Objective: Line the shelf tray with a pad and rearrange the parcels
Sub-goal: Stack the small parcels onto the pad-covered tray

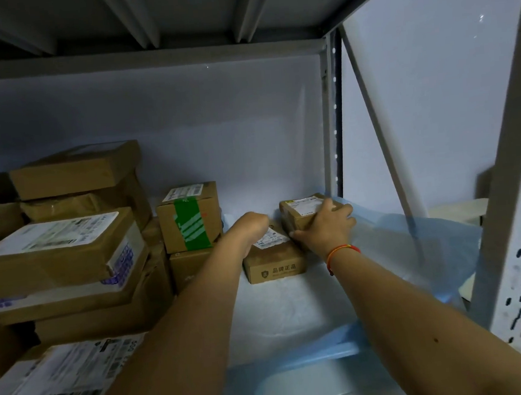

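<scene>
My right hand (pixel 325 226) grips a small box (pixel 304 214) at the back of the padded shelf (pixel 293 313); my left hand (pixel 250 226) curls behind another box (pixel 273 258), grip unclear.

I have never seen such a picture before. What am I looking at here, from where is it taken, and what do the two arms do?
One camera, worn on a person's head, looks forward and down into a metal shelf. The arms are that person's own. The right hand, with a red wrist band, grips a small parcel at the back. The left hand reaches behind a box with printed characters; its fingers are hidden. Both parcels sit on a pale blue pad lining the shelf. More stacked parcels stand on the left.
</scene>
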Demonstrator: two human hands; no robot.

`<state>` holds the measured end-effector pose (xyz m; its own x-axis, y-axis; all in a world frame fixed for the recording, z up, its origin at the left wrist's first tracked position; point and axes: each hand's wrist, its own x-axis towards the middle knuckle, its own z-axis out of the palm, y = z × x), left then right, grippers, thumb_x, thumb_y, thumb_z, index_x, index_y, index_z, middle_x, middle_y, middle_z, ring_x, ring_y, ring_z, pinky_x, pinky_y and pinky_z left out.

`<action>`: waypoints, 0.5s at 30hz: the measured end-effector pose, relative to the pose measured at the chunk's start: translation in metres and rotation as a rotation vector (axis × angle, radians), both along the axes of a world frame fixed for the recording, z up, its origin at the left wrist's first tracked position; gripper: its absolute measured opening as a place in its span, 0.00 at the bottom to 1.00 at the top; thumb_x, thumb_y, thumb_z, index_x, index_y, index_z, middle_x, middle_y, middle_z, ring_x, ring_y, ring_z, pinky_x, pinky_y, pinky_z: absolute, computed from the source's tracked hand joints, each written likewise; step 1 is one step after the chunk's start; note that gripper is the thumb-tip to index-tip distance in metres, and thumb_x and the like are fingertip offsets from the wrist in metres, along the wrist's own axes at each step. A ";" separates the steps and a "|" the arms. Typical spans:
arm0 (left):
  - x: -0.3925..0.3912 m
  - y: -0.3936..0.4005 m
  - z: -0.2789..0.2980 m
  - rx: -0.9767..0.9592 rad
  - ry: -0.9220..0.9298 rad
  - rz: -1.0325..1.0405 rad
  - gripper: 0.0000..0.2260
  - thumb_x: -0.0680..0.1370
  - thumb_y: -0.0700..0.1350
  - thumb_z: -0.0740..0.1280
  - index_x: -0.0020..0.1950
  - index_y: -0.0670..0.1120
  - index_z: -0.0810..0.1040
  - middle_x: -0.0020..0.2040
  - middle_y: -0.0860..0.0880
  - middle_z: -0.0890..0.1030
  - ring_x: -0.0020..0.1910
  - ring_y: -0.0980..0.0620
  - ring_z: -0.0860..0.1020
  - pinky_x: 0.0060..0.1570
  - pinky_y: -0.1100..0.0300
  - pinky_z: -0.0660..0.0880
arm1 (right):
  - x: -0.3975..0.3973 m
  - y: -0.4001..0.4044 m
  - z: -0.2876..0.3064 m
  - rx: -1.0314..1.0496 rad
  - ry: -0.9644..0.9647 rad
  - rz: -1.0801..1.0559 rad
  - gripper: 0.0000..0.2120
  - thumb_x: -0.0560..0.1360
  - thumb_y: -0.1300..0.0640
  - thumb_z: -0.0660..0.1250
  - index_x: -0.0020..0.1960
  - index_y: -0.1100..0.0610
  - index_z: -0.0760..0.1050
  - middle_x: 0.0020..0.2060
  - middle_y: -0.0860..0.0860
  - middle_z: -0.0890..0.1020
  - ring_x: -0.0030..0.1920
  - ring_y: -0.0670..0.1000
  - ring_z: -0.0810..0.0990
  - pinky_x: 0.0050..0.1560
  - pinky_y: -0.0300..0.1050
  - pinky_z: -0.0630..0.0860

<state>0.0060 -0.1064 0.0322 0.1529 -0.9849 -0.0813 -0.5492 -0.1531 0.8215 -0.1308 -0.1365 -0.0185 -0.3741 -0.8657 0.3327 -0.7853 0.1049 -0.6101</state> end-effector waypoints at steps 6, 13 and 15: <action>0.002 -0.003 -0.006 -0.013 0.009 0.005 0.08 0.83 0.45 0.55 0.48 0.44 0.69 0.43 0.48 0.71 0.37 0.53 0.68 0.43 0.58 0.67 | -0.001 -0.003 -0.006 0.215 0.298 0.032 0.47 0.64 0.26 0.66 0.74 0.50 0.58 0.73 0.65 0.53 0.69 0.67 0.64 0.63 0.63 0.72; 0.005 0.013 0.004 -0.045 -0.018 -0.001 0.09 0.82 0.43 0.55 0.45 0.42 0.70 0.50 0.44 0.73 0.47 0.48 0.70 0.48 0.56 0.66 | 0.003 0.010 0.013 0.250 0.253 -0.017 0.43 0.69 0.24 0.55 0.76 0.48 0.56 0.76 0.66 0.49 0.74 0.71 0.52 0.68 0.69 0.59; 0.008 0.022 0.011 -0.110 -0.021 -0.017 0.08 0.82 0.42 0.55 0.51 0.41 0.72 0.50 0.42 0.73 0.49 0.46 0.71 0.49 0.55 0.69 | 0.013 0.017 0.022 0.096 0.269 -0.056 0.36 0.74 0.29 0.54 0.73 0.51 0.63 0.74 0.65 0.57 0.74 0.68 0.56 0.68 0.67 0.61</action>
